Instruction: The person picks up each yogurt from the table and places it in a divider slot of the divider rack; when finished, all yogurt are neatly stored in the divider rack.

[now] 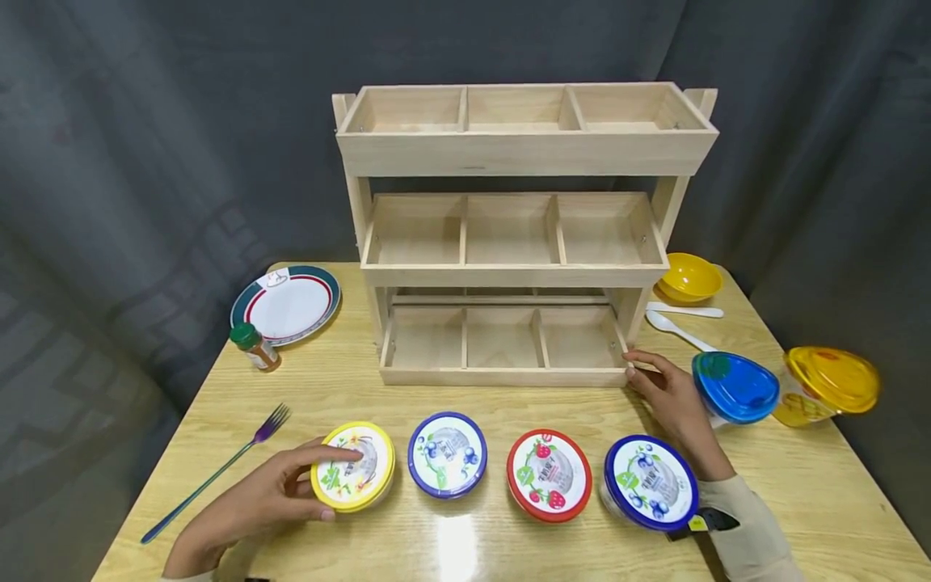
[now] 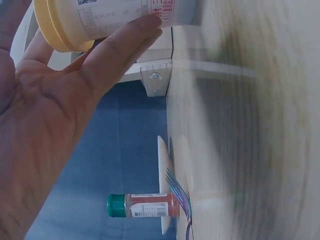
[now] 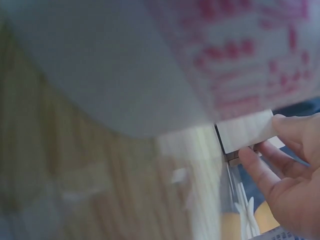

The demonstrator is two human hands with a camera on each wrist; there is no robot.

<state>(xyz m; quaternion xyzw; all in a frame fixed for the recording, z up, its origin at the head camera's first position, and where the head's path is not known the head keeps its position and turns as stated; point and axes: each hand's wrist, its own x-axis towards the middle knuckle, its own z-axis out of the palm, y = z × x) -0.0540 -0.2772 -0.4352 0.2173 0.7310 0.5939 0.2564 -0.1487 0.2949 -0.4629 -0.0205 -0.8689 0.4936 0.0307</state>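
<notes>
My left hand (image 1: 272, 487) grips a white tub with a yellow lid (image 1: 354, 467), one finger lying across the lid and the thumb at its near side. In the left wrist view, fingers (image 2: 125, 47) run along the printed side of this tub. To its right stand a tub with a violet-blue lid (image 1: 447, 455), one with a red lid (image 1: 549, 475) and one with a dark blue lid (image 1: 650, 482). My right hand (image 1: 672, 396) pinches the lower right front corner of a three-tier wooden rack (image 1: 509, 377). A blurred tub wall (image 3: 140, 65) fills much of the right wrist view.
On the left are an oval plate (image 1: 291, 303), a green-capped spice bottle (image 1: 256, 347) and a fork (image 1: 218, 473). A yellow bowl (image 1: 689, 277), white cutlery (image 1: 680, 330), a blue-lidded container (image 1: 736, 388) and a yellow-lidded container (image 1: 829, 384) are right. Dark curtains (image 1: 145, 162) hang behind.
</notes>
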